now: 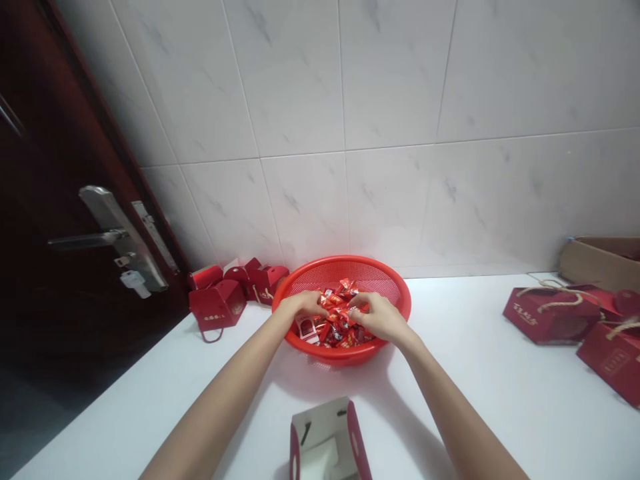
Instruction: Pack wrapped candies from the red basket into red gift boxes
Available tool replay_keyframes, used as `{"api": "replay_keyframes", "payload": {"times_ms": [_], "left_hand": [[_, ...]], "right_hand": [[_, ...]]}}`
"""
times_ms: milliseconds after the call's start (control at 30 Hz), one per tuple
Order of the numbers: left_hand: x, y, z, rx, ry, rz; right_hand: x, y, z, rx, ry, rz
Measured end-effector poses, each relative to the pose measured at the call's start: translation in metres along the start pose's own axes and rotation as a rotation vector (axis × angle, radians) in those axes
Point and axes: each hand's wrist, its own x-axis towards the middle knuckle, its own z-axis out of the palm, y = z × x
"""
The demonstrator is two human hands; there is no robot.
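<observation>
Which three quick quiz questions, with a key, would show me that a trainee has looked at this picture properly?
1. Where are the left hand and the right hand?
A) in the carton
B) in the basket
C) on the door handle

2. True or false: the open box is nearer the camera than the basket.

3. Fill in the colour: most of the wrappers in the basket are ____.

Key: 1 B; 2 true; 3 red.

Red basket [345,357], red sweets [336,320], dk-red boxes [550,321] w/ gold print, wht tbl [450,327], gry-veined tiles [395,93].
</observation>
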Motion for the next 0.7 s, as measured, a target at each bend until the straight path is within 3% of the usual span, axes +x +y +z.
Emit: {"api": "replay_keyframes", "payload": {"times_ms": [167,433,700], "left_hand": [[0.001,-0.001,0.003,0.003,0.01,-0.007],[0.01,-0.006,0.012,-0.109,-0.126,0.097],[0.002,0.005,0.009,-0.114,-0.124,0.185]], "right_hand": [[-0.002,-0.003,0.0,-0.084,-0.003,0.009],[-0.004,-0.004,0.0,-0.11,-0.019,0.005],[-0.004,-0.005,0.0,-0.122,-0.021,-0.009]]}}
